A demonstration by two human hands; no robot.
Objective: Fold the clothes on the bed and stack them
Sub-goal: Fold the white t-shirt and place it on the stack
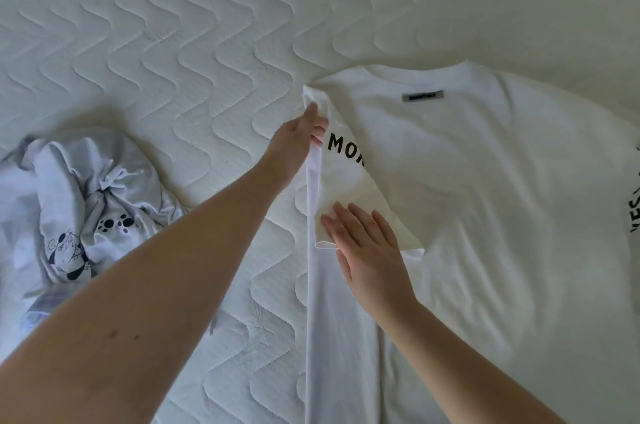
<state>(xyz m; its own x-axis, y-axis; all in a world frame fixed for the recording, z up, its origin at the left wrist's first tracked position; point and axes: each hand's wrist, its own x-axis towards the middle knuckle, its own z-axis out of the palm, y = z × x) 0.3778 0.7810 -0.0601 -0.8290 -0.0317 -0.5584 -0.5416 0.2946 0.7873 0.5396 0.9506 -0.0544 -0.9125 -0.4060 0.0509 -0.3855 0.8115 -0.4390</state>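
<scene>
While the left hand (304, 136) pinches the folded edge of the white printed cotton t-shirt (485, 198) at 3 o'clock on the quilted bed (173, 25), the flat right hand (363, 243) should smooth the sleeve before creasing.

Left hand (300, 139) outstretched, its grip a fingertip pinch; right hand (367, 250) flat, fingers straight.

white T-shirt (467, 198): right side and hem cut off by the frame edges
sleeve print (344, 151): only "MOR" shows, rest folded under
neck label (423, 96): text too small to read
grey garment (79, 202): crumpled, left part cut off
</scene>
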